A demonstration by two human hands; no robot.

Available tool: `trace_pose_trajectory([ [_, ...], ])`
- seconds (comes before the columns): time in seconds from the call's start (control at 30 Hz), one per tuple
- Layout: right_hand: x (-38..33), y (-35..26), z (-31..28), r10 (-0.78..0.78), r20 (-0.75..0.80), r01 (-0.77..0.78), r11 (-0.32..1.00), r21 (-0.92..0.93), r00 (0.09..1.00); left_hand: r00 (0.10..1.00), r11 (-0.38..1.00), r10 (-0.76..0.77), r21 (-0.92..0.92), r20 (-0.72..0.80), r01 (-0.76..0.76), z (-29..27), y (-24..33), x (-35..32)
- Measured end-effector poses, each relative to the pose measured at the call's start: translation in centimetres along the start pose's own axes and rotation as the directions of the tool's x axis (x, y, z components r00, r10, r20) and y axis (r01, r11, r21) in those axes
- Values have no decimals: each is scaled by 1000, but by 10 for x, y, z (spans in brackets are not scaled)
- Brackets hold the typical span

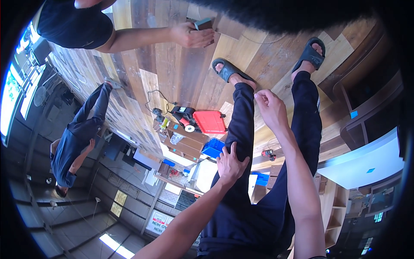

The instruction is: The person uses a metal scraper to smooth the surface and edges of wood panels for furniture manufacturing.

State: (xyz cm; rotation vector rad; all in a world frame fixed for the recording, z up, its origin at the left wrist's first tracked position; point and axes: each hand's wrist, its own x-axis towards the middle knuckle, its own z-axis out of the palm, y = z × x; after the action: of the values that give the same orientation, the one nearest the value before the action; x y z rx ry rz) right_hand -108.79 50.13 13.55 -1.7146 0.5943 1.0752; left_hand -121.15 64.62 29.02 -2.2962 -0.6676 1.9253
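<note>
My left hand [233, 164] lies on my left trouser leg [239, 129] near the knee, its fingers spread and nothing in them. In front of my shin hangs my right hand [271, 108], fingers loosely bent and slightly apart, with no object visible in it. A co-worker's hand [189, 36] reaches in from the upper left along the wood-plank floor [189, 64]. It holds a small green-and-brown block [203, 24]. Dark slide sandals [233, 70] are on my feet, set apart on the planks.
Left of my legs lie a red case lid [209, 122], a corded power tool [158, 115], a brown shelf unit [185, 140] and a blue bin [212, 148]. A red-and-black tool [268, 154] sits between my legs. Brown curved furniture [358, 123] and a white panel [366, 162] stand right. Another person [79, 134] is farther left.
</note>
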Motion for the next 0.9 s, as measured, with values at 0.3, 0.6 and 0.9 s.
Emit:
trace_pose_trajectory([
  [0.3, -3, 9, 8, -39, -4, 39, 999, -10, 999, 996, 998, -24, -57, 82, 29, 2, 0, -1],
  [0.6, -4, 18, 19, -49, -1, 49, 999, -13, 999, 999, 989, 14, -146, 32, -9, 0, -16, 0],
  [0.9, -10, -11, 21, -142, -47, 144, 989, 40, 989, 945, 956, 166, -187, -282, -224, -71, -80, 13],
])
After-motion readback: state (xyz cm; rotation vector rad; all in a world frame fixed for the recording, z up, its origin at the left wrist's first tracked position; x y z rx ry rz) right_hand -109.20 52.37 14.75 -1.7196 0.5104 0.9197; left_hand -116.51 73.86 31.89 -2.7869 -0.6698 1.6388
